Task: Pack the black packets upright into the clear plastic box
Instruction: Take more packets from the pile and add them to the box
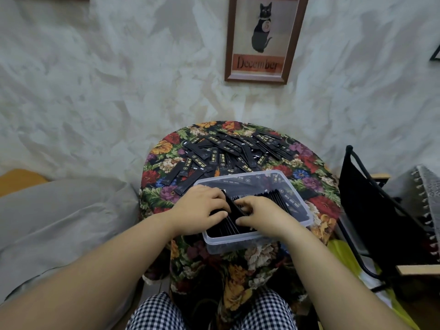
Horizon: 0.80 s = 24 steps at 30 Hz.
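A clear plastic box [302, 206] sits at the near side of a small round table covered with a floral cloth [316, 167]. Rows of black packets [283, 201] stand upright inside it. Both hands are in the box's near-left part. My left hand [202, 206] grips a bunch of upright black packets [234, 210] from the left, thumb in front. From the right, my right hand [259, 213] pinches the same bunch with curled fingers. Behind the box, a loose pile of black packets [228, 153] lies flat on the cloth.
A grey cushion [62, 215] lies to the left of the table. A black folding rack [376, 210] stands to the right, with a yellow-green bag [342, 256] below it. A framed cat picture [262, 36] hangs on the wall behind. My checked trousers [157, 313] are at the bottom edge.
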### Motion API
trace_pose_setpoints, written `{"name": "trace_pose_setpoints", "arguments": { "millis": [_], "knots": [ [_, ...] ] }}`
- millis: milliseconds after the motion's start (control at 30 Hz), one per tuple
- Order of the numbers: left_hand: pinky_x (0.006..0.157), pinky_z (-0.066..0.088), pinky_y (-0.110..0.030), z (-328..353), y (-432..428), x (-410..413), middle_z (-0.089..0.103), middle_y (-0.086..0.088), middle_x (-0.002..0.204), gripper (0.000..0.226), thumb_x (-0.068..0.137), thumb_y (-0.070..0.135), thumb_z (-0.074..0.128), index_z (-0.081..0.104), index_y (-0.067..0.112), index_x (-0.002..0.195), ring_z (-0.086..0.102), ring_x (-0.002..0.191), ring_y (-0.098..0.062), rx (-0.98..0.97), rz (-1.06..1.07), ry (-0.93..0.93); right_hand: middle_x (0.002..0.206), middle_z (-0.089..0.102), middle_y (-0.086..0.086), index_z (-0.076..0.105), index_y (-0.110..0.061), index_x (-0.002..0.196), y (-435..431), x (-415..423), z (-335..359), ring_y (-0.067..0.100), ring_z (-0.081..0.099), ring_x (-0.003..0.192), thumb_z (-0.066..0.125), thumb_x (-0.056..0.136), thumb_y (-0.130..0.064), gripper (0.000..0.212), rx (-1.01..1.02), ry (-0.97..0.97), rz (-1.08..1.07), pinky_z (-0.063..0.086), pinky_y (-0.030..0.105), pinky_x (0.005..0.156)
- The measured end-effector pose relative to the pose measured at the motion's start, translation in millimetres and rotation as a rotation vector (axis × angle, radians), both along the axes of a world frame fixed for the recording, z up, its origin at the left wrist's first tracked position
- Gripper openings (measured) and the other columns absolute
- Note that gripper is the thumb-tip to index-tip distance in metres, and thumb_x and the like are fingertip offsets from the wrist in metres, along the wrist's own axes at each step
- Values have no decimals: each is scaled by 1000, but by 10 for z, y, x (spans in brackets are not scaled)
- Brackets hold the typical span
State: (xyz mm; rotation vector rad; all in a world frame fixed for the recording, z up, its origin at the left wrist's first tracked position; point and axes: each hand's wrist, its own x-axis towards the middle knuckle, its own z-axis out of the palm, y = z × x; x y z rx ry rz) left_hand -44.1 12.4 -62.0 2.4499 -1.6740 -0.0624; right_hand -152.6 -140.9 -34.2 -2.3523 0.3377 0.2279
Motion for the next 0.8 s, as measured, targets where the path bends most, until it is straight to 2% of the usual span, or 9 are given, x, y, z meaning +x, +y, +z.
{"name": "trace_pose_setpoints", "arguments": {
  "millis": [67, 167, 233, 333, 533, 667, 800],
  "knots": [
    [97, 22, -27, 3, 3, -5, 53, 10, 121, 73, 80, 59, 8, 64, 30, 116, 47, 110, -11, -9, 1, 12, 111, 67, -5, 62, -26, 122, -13, -28, 25, 14, 63, 99, 61, 90, -15, 33, 52, -11, 15, 49, 22, 78],
    [98, 24, -29, 4, 2, -11, 53, 10, 121, 71, 81, 59, 10, 63, 29, 117, 48, 110, -13, -23, 1, 17, 117, 60, -6, 54, -25, 133, -49, -53, 37, 7, 57, 93, 55, 95, -16, 39, 103, 9, 16, 47, 17, 76],
    [98, 23, -27, 0, 1, -11, 51, 10, 124, 72, 80, 60, 9, 62, 29, 119, 47, 111, -13, -16, 3, 12, 106, 59, -5, 52, -22, 134, -76, -49, 15, 8, 56, 88, 57, 93, -11, 43, 135, 35, 9, 51, 26, 81],
    [97, 22, -25, 5, 7, -16, 48, 10, 128, 74, 78, 62, 8, 57, 28, 122, 45, 114, -13, -9, 22, 20, 91, 55, -5, 54, -19, 132, -100, -27, -14, 10, 56, 82, 62, 89, -8, 45, 145, 37, 10, 52, 31, 85],
    [93, 18, -21, -13, 12, -22, 39, 11, 138, 71, 79, 61, 11, 50, 29, 129, 42, 118, -12, -37, 31, 21, 88, 60, -3, 50, -24, 134, -80, 11, -67, 12, 58, 78, 68, 86, -19, 51, 119, 43, 6, 51, 32, 81],
    [102, 18, -25, 7, 14, -28, 41, 11, 140, 74, 80, 60, 11, 48, 28, 134, 39, 126, -11, -37, 17, 23, 84, 61, -5, 50, -20, 134, -89, -1, -49, 11, 59, 74, 67, 88, -19, 49, 151, 42, 0, 50, 26, 75],
    [105, 16, -26, 17, 10, -35, 40, 9, 144, 75, 79, 60, 9, 51, 29, 133, 33, 133, -10, -41, 10, 11, 86, 64, -4, 54, -16, 131, -109, -5, -50, 10, 61, 73, 68, 87, -21, 47, 171, 35, -21, 52, 32, 82]
  ]
}}
